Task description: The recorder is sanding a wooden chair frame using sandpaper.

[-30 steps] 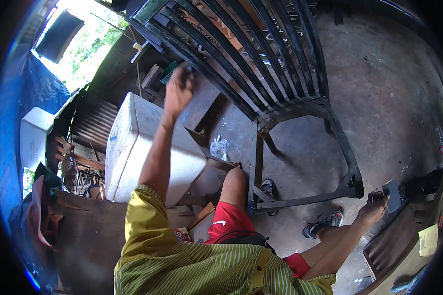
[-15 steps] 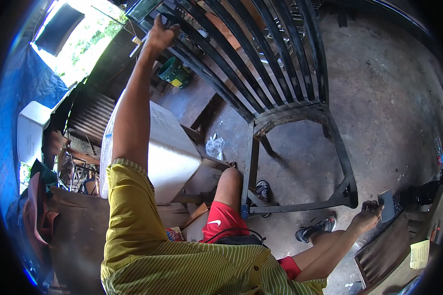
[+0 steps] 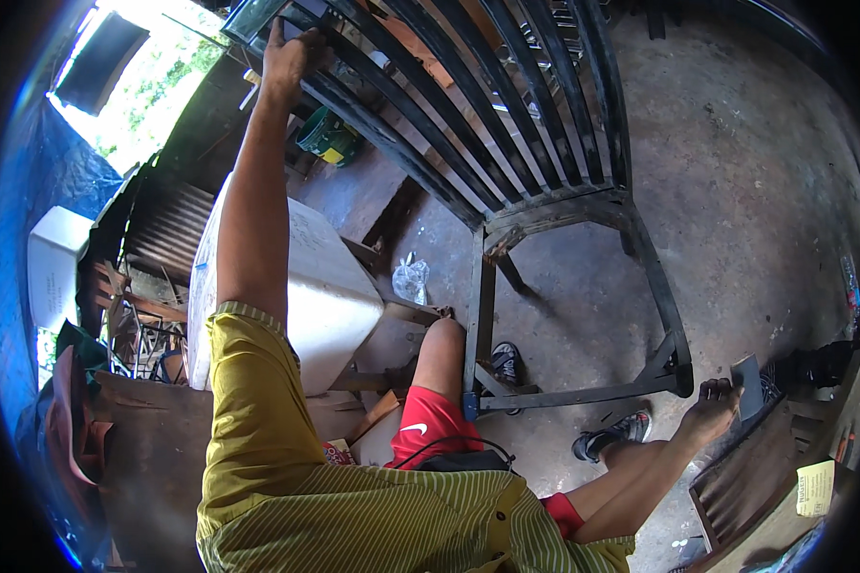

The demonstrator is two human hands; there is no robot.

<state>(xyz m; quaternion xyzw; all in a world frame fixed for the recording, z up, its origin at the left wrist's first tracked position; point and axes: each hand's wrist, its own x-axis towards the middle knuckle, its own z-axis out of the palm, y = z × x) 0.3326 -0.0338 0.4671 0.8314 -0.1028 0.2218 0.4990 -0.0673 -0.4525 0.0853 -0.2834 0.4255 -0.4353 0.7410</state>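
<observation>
A large black slatted metal frame stands tilted on the concrete floor in front of me. My left hand reaches far up and grips the frame's top rail at the upper left. My right hand hangs low at the right, closed on a small grey rectangular piece like a sanding pad, just beside the frame's lower right corner. My bent knee in red shorts presses near the frame's left leg.
A white boxy container stands at my left under my arm. A green tool case lies behind the frame. A crumpled clear plastic bag lies on the floor. Rusty corrugated sheets and wooden boards crowd both sides.
My left hand rose from near the white container to the frame's top rail and now holds it. My right hand with the grey piece stayed low at the right.
</observation>
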